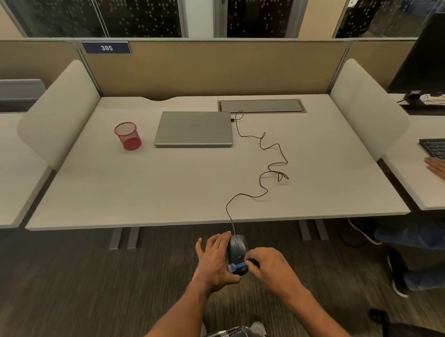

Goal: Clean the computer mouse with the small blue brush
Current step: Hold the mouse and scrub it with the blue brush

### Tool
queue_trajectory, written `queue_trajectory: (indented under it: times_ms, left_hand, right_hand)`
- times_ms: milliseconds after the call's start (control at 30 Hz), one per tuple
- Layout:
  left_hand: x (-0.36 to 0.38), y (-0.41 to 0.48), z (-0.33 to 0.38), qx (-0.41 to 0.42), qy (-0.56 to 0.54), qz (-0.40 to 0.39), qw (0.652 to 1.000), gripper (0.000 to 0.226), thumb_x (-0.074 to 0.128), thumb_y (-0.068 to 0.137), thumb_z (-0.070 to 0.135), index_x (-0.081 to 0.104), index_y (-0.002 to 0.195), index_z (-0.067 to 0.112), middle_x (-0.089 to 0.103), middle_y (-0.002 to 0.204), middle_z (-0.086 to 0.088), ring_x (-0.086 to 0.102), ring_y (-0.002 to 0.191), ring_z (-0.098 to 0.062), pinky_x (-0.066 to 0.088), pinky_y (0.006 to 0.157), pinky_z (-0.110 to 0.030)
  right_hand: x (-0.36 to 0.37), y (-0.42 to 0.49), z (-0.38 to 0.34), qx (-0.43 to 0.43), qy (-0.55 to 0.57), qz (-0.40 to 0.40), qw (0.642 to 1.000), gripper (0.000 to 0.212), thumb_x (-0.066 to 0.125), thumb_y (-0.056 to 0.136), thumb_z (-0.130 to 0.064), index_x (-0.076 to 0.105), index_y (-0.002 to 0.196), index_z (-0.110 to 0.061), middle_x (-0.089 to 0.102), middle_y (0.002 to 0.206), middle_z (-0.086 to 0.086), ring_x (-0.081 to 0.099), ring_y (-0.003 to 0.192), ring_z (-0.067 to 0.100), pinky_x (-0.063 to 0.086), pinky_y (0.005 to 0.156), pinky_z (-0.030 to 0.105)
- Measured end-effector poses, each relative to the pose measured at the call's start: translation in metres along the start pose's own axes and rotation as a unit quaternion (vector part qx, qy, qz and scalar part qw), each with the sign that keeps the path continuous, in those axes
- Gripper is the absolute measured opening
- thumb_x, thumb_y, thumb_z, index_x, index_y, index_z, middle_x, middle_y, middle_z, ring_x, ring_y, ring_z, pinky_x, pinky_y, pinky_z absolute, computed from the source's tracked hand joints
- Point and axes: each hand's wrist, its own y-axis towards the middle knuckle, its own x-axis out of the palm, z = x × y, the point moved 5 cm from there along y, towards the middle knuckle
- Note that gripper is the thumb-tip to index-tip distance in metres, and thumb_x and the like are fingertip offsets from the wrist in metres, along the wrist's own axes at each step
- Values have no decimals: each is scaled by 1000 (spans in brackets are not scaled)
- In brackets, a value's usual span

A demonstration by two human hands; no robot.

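A dark grey wired computer mouse (237, 250) is held in the air in front of the desk's near edge, below table height. My left hand (214, 261) cups its left side and rear, fingers spread along it. My right hand (269, 267) pinches the small blue brush (238, 266), whose blue head lies across the rear of the mouse. The black mouse cable (264, 166) runs in loops over the desk (165, 186) to a closed silver laptop (193, 128).
A red mesh pen cup (128, 136) stands left of the laptop. A grey cable hatch (262, 106) lies behind it. Beige partitions enclose the desk. Another person's hand (444, 171), keyboard (442, 149) and monitor (427, 59) occupy the right-hand desk; their legs are at lower right.
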Motion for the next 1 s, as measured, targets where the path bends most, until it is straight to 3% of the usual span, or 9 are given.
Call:
queue_trajectory:
  times_ms: [67,233,467,567,633,767,833,933,1000]
  left_hand:
    - [0,0,-1,0,4,-1,1000,124,72,66,73,7,163,31,19,168,7,8,157,-18,-12,124,-64]
    - [0,-1,-1,-8,-1,2,1000,125,75,67,73,7,163,32,18,170,8,7,158,-17,-15,124,-62]
    - [-3,-1,-4,-12,-25,13,1000,125,67,63,83,10,163,32,22,168,7,10,157,-18,-14,124,-63]
    - [-4,-1,-5,-7,-29,18,999,124,69,63,79,10,162,33,23,167,8,11,157,-17,-14,124,-63]
    - [-5,-1,-5,-7,-31,14,999,124,68,62,79,10,162,34,24,166,8,11,157,-17,-16,124,-63]
    - [-4,2,-2,-9,-29,6,1000,124,68,63,79,9,162,33,23,168,7,10,157,-18,-17,123,-62]
    - [-4,3,-2,-11,-30,8,999,125,68,63,79,9,163,32,22,168,6,10,157,-18,-17,123,-62]
    - [-5,3,-2,-10,-39,11,999,127,65,60,83,11,162,32,24,167,7,11,157,-18,-14,124,-64]
    - [-5,3,-3,-9,-41,11,999,127,64,59,85,12,162,31,24,167,7,12,157,-18,-13,124,-65]
  right_hand:
    - [-4,2,-4,0,-9,8,1000,15,59,102,-26,72,107,-21,70,102,-3,64,93,8,54,90,25]
    - [-30,6,-8,17,76,117,990,17,61,103,-24,73,113,-18,71,102,-4,66,93,7,52,85,14]
    - [-20,-1,-4,52,-32,-76,995,16,57,103,-25,72,105,-21,70,103,-2,65,94,9,56,92,30]
    - [-35,-10,-1,50,-42,37,997,18,54,104,-26,70,102,-19,69,96,-1,64,89,11,57,87,32]
    - [-43,-17,-3,26,7,112,993,16,57,103,-25,72,103,-19,71,95,-3,65,86,9,57,83,26]
    - [-26,-16,-7,8,45,59,997,12,67,99,-23,74,109,-24,73,96,-9,66,83,0,53,78,10]
    - [-19,-18,-4,25,30,68,997,10,66,100,-23,74,106,-24,72,93,-8,65,81,2,55,78,15]
    - [-25,-27,8,55,8,145,988,8,65,100,-18,73,101,-19,70,89,-4,64,79,9,58,76,29]
    - [-28,-31,8,42,30,171,984,8,68,98,-15,73,102,-20,70,89,-6,65,78,7,59,74,27]
